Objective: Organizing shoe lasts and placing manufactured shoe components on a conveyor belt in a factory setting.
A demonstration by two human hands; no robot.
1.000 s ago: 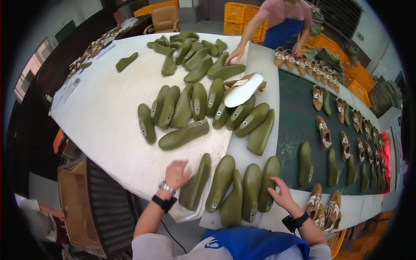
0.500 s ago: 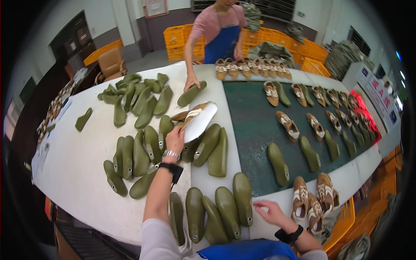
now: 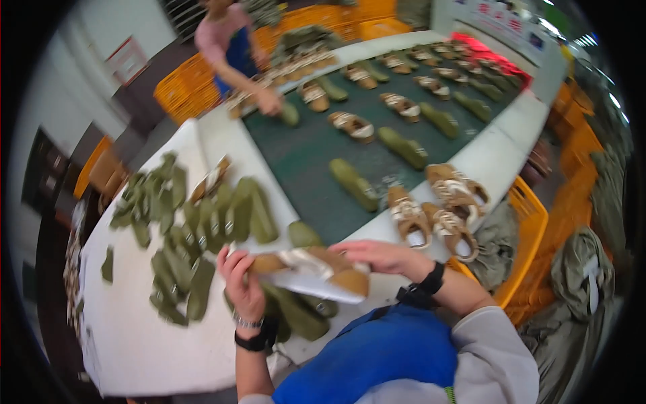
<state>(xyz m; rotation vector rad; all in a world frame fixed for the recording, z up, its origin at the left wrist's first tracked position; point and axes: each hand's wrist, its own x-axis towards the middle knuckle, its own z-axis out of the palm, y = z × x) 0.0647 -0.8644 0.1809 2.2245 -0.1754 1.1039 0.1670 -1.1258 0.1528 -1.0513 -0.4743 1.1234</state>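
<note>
In front of my body I hold a tan and white shoe (image 3: 313, 264) lying sideways, with a white face along its lower side. My left hand (image 3: 243, 286) is closed around its left end. My right hand (image 3: 380, 256) grips its upper edge near the right end. Under and behind the shoe are green shoe lasts (image 3: 296, 313), partly covered by it. Another tan and white shoe (image 3: 210, 178) rests among the green lasts farther left.
A white table (image 3: 155, 357) carries a heap of green lasts (image 3: 165, 192) on the left. On the dark green belt (image 3: 289, 161) stand rows of shoes and lasts. Several shoes (image 3: 447, 202) sit at its near edge, beside an orange crate (image 3: 525, 222). Across the table a co-worker's hand (image 3: 269, 102) holds a last.
My left hand has drawn the shoe back toward me, and my right hand has joined it there. The view has swung right. The co-worker's hand has brought a last over to the belt.
</note>
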